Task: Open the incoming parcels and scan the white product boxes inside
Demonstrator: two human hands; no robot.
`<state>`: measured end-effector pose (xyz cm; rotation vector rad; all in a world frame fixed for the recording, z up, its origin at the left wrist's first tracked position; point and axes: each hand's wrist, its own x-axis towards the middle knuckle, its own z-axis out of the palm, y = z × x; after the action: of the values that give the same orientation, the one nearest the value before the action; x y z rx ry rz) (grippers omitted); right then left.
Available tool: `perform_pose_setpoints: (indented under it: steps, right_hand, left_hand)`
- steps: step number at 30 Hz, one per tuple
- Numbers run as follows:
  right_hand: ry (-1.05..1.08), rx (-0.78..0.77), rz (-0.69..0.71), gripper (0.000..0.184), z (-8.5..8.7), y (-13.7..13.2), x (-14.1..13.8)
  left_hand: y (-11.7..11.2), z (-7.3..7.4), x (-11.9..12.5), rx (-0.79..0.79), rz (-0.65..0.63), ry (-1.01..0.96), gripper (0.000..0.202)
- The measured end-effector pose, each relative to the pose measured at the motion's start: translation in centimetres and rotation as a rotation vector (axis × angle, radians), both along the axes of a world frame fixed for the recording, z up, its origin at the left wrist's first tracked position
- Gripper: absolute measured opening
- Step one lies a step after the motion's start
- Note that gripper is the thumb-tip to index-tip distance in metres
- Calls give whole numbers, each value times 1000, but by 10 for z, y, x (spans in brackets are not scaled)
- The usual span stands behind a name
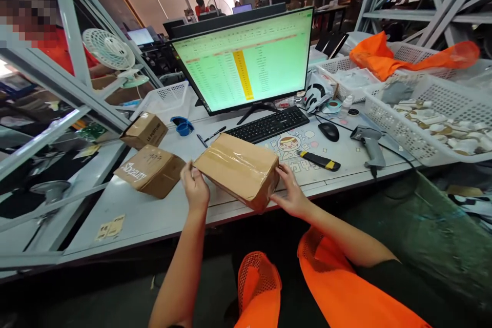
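The white counter (154,215) spreads across the view, with a lit monitor (219,77) standing at its back, showing a spreadsheet with one yellow column. To the right sits a perforated white basket (400,133) holding many small pale pieces. A black keyboard (269,125) lies below the screen. In front of it, at the counter's near edge, is the taped cardboard box (238,164), held tilted between two hands: the left hand (196,187) grips its left end with bent fingers, the right hand (292,195) clasps its right end, thumb low. Left of these, a lettered carton (151,171) lies before a smaller carton (144,132). Rightward are a handheld scanner (371,146), a black-and-yellow cutter (319,160) and a mouse (328,131).
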<state>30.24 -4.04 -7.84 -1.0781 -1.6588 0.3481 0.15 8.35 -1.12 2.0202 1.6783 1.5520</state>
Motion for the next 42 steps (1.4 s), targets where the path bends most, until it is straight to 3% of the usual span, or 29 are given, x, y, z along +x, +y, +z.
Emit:
perform_pose_setpoints:
  steps: [2,3,5,7,9,12,14,17,19,22,29,37,40,42]
  right_hand:
    - [-115,-12,-138,45,3,-5,32]
    - [-186,-56,-280,41,5,-4,52]
    - [-350,-227,-613,46,9,3,95]
    - [-536,-434,-764,51,10,14,129]
    - [-673,-541,-713,44,11,21,150]
    - [-711,-512,-629,38,13,14,155]
    - [-601,-340,-569,39,19,-5,145]
    - [-403,-5,-289,38,38,-43,118]
    - [-413,99,-90,38,53,-62,98]
    - [-522,172,41,43,66,-68,77]
    - [-594,277,71,46,75,-40,77]
    - [-636,367,5,43,84,-36,71]
    - [-641,327,-54,42,83,-29,91]
    - [-652,309,-168,43,80,-22,115]
  left_hand:
    - [-26,6,16,224,34,31,53]
    - [-42,10,27,330,-36,77,50]
    - [-73,17,50,458,-289,242,45]
    - [-95,21,72,503,-389,340,38]
    - [-104,20,87,531,-357,347,34]
    - [-101,15,95,572,-343,316,30]
    - [-98,12,94,581,-345,317,31]
    - [-98,10,93,579,-339,316,31]
    - [-101,9,94,563,-319,307,30]
    - [-103,8,98,539,-285,295,30]
    - [-105,6,98,538,-285,321,44]
    - [-105,4,95,549,-286,337,46]
    - [-106,7,96,532,-315,357,39]
    - [-107,8,96,527,-326,368,35]
